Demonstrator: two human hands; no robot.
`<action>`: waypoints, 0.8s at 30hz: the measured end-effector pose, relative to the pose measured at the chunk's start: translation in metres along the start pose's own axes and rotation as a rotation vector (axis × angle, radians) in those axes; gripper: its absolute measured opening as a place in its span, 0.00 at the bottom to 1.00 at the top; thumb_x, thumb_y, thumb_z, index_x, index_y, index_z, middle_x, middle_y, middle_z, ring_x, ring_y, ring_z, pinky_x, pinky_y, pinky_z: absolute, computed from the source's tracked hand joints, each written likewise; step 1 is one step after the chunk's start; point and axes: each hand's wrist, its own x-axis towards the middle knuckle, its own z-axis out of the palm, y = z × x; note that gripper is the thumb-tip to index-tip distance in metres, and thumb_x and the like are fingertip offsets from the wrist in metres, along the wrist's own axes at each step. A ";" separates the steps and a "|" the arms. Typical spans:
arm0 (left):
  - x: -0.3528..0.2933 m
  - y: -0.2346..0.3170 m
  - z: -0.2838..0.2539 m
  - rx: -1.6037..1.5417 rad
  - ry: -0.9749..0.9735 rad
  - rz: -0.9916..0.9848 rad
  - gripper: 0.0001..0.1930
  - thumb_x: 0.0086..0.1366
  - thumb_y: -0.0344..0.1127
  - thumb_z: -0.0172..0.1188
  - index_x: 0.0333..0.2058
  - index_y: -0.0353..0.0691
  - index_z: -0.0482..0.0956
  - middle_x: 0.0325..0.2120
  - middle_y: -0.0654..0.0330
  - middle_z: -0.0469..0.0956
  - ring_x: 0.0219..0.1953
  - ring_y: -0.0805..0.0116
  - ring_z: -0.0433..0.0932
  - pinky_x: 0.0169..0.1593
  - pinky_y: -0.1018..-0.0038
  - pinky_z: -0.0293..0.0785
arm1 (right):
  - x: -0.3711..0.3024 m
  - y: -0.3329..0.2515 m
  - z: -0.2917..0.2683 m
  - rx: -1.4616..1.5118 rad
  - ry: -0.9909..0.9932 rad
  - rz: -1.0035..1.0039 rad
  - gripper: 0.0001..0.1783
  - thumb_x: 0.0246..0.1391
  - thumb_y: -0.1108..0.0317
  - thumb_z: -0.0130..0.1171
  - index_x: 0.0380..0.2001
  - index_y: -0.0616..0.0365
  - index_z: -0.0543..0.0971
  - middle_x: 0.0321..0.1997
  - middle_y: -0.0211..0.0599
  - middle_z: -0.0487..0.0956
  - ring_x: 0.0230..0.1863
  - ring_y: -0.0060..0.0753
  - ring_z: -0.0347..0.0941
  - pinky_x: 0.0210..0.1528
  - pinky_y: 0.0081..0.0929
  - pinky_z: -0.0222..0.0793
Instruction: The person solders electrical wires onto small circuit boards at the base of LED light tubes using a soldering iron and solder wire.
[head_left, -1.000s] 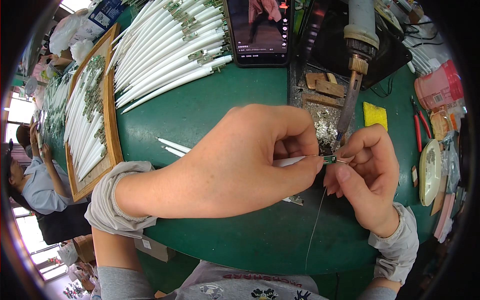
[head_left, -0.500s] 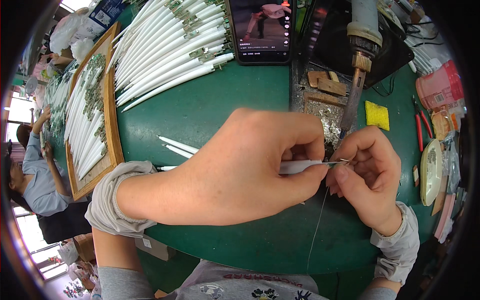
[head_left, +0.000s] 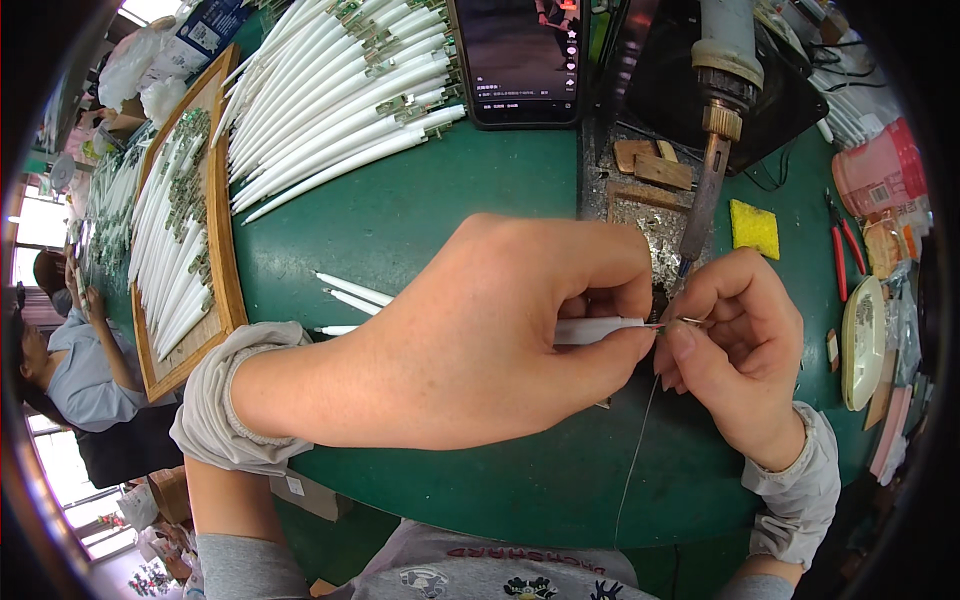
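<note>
My left hand (head_left: 490, 335) is closed in a pinch round a slim white tube (head_left: 600, 328), its end pointing right. A fine reddish lead shows at that end, right between my two hands. Close against it, my right hand (head_left: 740, 350) is pinched shut on a thin wire, whose short bent piece shows by the fingertips. A thin silvery strand (head_left: 636, 450) hangs from below the right fingers to the table's near edge. Just above the right fingers is the tip of a soldering iron (head_left: 712, 185), mounted pointing down. The fingers hide the exact joint.
More white tubes (head_left: 355, 298) lie left of my hand; a large fan of them (head_left: 330, 130) with small green boards lies beyond. A wooden-framed tray (head_left: 228, 270), a phone (head_left: 520, 112), a yellow sponge (head_left: 754, 230), red-handled pliers (head_left: 839, 262) and a dish (head_left: 862, 345) surround the work. Another person sits far left.
The tube end and the right fingertips have come slightly closer, and a reddish lead now shows where a bare-looking one did. Otherwise both hands stay nearly in place. The phone's picture has changed.
</note>
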 end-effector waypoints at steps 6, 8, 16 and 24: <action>0.003 0.001 0.000 -0.025 -0.030 -0.057 0.02 0.58 0.24 0.60 0.30 0.33 0.76 0.26 0.65 0.73 0.29 0.82 0.71 0.29 0.84 0.65 | 0.001 0.000 -0.001 -0.043 -0.020 -0.014 0.10 0.51 0.81 0.56 0.36 0.66 0.68 0.29 0.32 0.74 0.28 0.14 0.71 0.27 0.11 0.63; 0.004 0.001 -0.001 -0.061 -0.033 -0.082 0.02 0.58 0.24 0.60 0.31 0.33 0.76 0.27 0.66 0.73 0.30 0.83 0.71 0.30 0.84 0.66 | 0.001 -0.001 0.003 0.087 0.045 -0.011 0.11 0.53 0.80 0.55 0.38 0.66 0.66 0.28 0.33 0.74 0.28 0.15 0.70 0.27 0.12 0.63; 0.006 0.003 -0.006 -0.298 -0.028 -0.220 0.03 0.60 0.25 0.60 0.31 0.35 0.75 0.27 0.66 0.76 0.30 0.84 0.72 0.33 0.86 0.67 | -0.003 0.002 -0.001 -0.006 0.049 -0.110 0.08 0.56 0.77 0.52 0.36 0.65 0.65 0.28 0.34 0.73 0.26 0.16 0.69 0.26 0.12 0.62; 0.007 0.007 -0.009 -0.348 -0.008 -0.256 0.03 0.60 0.27 0.60 0.31 0.36 0.76 0.26 0.66 0.77 0.26 0.85 0.72 0.28 0.87 0.67 | -0.003 0.003 0.000 -0.123 0.072 -0.169 0.08 0.55 0.78 0.53 0.35 0.65 0.65 0.29 0.33 0.71 0.26 0.16 0.70 0.25 0.11 0.62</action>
